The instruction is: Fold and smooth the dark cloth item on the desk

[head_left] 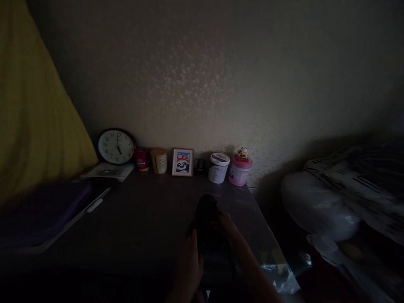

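A black, soft-looking item (206,210) with a rounded far end rests on the dark table in front of me; the dim light hides what kind of thing it is. My left hand (190,259) is closed at its near left side, with thumb and forefinger pointing forward along it. On the opposite side my right hand (225,223) grips its right edge, the fingertips partly lost in the shadow. The lower part of the item, between my forearms, is too dark to make out.
Along the wall stand a round clock (116,146), a red can (142,160), a yellow-lidded tub (159,161), a framed panda picture (182,163), a white tub (219,168) and a pink-lidded tub (240,171) with a figurine. A purple item (47,210) lies left; bags (318,206) sit right.
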### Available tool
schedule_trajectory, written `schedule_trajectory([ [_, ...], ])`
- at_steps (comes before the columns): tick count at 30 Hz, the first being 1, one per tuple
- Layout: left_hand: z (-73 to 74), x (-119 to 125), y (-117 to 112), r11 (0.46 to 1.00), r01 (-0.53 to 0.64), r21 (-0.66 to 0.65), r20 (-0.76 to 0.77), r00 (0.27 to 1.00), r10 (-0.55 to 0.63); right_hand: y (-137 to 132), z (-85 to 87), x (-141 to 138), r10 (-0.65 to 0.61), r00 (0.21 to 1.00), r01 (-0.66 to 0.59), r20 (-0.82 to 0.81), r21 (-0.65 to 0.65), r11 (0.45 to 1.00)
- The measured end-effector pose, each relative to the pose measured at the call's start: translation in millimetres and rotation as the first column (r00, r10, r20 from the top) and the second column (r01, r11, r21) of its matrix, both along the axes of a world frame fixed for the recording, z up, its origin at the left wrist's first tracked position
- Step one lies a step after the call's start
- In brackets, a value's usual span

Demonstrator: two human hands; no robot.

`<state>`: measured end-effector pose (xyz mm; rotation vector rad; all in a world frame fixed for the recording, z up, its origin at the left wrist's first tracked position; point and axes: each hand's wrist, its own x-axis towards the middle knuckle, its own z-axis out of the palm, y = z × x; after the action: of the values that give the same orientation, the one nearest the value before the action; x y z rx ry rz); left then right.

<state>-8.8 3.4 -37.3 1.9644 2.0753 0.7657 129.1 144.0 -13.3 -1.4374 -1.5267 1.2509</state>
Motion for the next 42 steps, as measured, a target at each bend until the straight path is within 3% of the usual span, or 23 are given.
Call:
schedule_trajectory([
  [5,4.1,-0.7,-1.2,0.999,0.010,-0.049,0.033,0.999,-0.008,14.0,-6.9,-1.2,-0.015,0.977,-0.014,0.215,0.134,0.991],
  [10,2.1,0.1,-1.8,0.999,0.018,-0.050,0.039,0.999,-0.016,17.0,-7.8,5.2,-0.057,0.902,-0.064,0.428,0.264,0.962],
  [15,-1.0,0.0,-2.1,0.999,0.021,-0.032,0.065,0.998,-0.019,15.0,-5.0,4.8,-0.064,0.830,-0.135,0.554,0.311,0.941],
  [34,-17.5,-0.4,-0.3,0.988,0.001,0.153,0.070,0.997,-0.012,5.1,16.2,-2.3,-0.071,0.752,-0.178,0.655,0.305,0.935],
  [42,-13.6,-1.1,0.1,0.994,0.011,0.112,0.072,0.997,-0.019,1.1,16.9,-11.5,-0.153,0.703,-0.136,0.695,0.343,0.929],
])
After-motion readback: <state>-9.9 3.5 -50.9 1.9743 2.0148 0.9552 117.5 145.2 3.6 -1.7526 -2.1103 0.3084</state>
